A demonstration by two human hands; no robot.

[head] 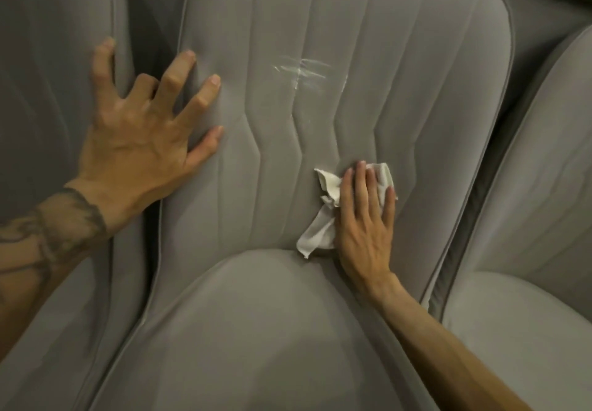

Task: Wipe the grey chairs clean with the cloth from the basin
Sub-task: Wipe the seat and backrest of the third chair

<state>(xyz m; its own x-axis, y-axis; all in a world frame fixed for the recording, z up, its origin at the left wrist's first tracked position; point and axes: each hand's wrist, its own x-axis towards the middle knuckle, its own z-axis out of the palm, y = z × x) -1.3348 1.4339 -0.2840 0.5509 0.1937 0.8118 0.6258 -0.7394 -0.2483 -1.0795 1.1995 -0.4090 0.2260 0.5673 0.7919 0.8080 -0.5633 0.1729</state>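
Cloth (320, 234) lies under right hand (365, 218) on grey chair (416, 58), below white smear (304, 69).

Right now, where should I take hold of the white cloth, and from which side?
Probably its loose tail, coming from the left: the cloth is pinned flat against the chair backrest under the right hand, and only that crumpled strip sticks out free, down toward the seat crease.
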